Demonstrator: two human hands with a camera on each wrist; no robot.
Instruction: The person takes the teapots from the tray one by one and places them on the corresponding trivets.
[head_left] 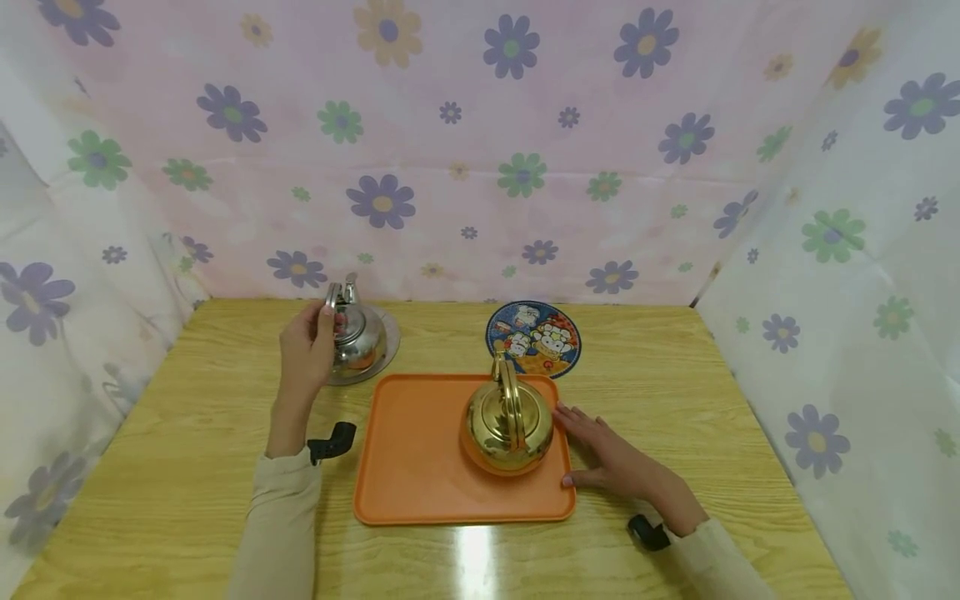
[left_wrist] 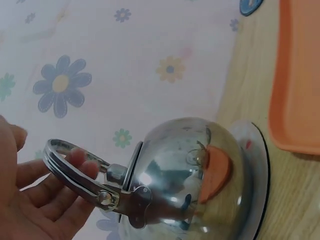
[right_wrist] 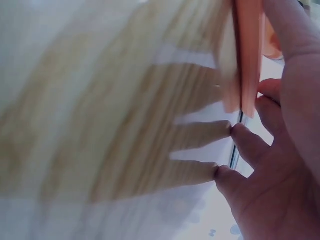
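Observation:
A silver kettle (head_left: 358, 337) stands on a round mat (head_left: 391, 329) at the back left. My left hand (head_left: 306, 350) is at its raised handle (left_wrist: 70, 172). In the left wrist view the fingertips curl through the handle loop, while the thumb shows apart from the metal. A gold kettle (head_left: 495, 425) sits upright on the right half of an orange tray (head_left: 412, 450). My right hand (head_left: 618, 458) lies at the tray's right edge with fingers spread. In the right wrist view its fingertips (right_wrist: 240, 131) touch the shiny table beside the tray.
A round blue mat with cartoon figures (head_left: 555, 337) lies behind the tray, its lower part partly covered by the gold kettle's spout. The wooden table (head_left: 187, 467) meets flower-print cloth (head_left: 450, 150) at the back and both sides.

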